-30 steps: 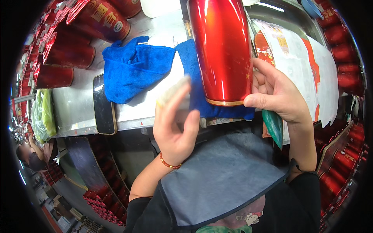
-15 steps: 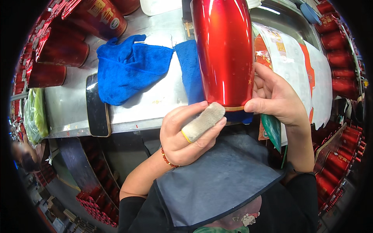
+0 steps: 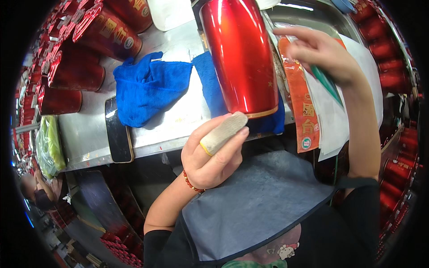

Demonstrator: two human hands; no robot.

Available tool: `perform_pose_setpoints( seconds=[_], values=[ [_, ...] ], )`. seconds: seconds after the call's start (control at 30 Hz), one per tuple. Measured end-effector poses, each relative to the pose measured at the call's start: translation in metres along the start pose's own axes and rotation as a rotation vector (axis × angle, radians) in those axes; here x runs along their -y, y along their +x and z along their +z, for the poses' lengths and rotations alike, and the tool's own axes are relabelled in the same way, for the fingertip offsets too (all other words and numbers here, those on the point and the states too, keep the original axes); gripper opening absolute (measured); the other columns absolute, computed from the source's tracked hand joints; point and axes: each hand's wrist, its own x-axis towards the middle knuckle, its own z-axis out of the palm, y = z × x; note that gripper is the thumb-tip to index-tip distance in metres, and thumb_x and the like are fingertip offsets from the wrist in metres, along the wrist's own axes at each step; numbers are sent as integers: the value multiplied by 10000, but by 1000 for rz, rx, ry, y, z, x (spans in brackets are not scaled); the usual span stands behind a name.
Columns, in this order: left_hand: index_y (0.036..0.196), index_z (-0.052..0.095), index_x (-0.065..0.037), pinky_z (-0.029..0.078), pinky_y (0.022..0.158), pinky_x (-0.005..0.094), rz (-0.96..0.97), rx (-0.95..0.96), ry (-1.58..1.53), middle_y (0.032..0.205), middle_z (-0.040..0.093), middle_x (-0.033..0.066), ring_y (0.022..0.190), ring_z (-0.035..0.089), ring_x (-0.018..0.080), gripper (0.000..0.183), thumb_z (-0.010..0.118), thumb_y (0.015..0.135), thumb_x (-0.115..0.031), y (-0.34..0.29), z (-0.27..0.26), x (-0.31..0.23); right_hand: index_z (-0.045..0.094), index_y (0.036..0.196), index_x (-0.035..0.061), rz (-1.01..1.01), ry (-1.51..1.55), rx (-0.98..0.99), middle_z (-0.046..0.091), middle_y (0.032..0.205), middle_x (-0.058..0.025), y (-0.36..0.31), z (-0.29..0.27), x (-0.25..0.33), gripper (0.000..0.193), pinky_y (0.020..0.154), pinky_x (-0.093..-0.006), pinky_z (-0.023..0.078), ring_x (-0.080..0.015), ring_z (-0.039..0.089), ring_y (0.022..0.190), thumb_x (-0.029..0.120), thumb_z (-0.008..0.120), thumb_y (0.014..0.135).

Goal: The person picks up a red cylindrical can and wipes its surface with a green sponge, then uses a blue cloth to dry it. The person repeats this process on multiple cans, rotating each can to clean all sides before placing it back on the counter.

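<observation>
A glossy red bottle-shaped vessel (image 3: pixel 243 58) with a gold rim lies over a blue cloth at the table's front edge, its gold-rimmed end toward me. My left hand (image 3: pixel 212 152) is closed at that end, fingers against the rim; its thumb is hidden. A pale fabric finger cover (image 3: pixel 223 133) with a yellow edge sits on one of its fingers. To the right of the vessel, my right hand (image 3: pixel 324 53) hovers over papers, index finger stretched toward the vessel's side. A green pointed plastic piece (image 3: pixel 328 87) is tucked in its palm under curled fingers.
A bunched blue cloth (image 3: pixel 149 85) and a dark phone-like slab (image 3: pixel 118 138) lie on the metal table to the left. Red vessels (image 3: pixel 76 69) crowd the far left. White sheets (image 3: pixel 362 85) and a red-orange printed sheet (image 3: pixel 308 118) lie right. Another person (image 3: pixel 42 192) is at far left.
My right hand has left the gold-rimmed end and moved up and right with the green piece, uncovering the red-orange sheet. The vessel is tilted more, its star mark shifted.
</observation>
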Motion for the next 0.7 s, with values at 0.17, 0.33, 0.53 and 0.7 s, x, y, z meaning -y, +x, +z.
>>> perform_pose_setpoints(
  seconds=[0.17,0.33,0.53,0.7],
  values=[
    [1091,771,-53,584,891,334,1,-36,1,1138,730,126,1077,692,284,389,724,725,71,3,3,-4,638,1202,41,-37,204,73,647,713,8,59,10,-22,662,486,-154,446,-38,599,572,587,765,851],
    [1080,781,-70,577,865,336,55,-16,48,1127,735,100,1081,686,275,415,733,688,56,3,2,-3,633,1214,-1,-11,165,57,721,905,-93,58,16,2,835,701,-263,572,-146,709,782,653,823,731],
    [1067,795,-88,571,797,343,209,61,131,1106,731,50,1071,675,273,492,752,590,24,18,0,-3,637,1210,-98,-55,-207,-130,730,1061,-238,56,35,35,997,811,-348,608,-310,754,902,706,838,657],
    [1064,779,-28,580,837,354,167,3,146,1139,724,105,1050,677,271,442,735,633,57,9,0,-3,655,1207,-62,-97,-115,-135,748,1039,-213,51,37,33,990,839,-375,609,-301,760,923,737,832,648]
  ],
)
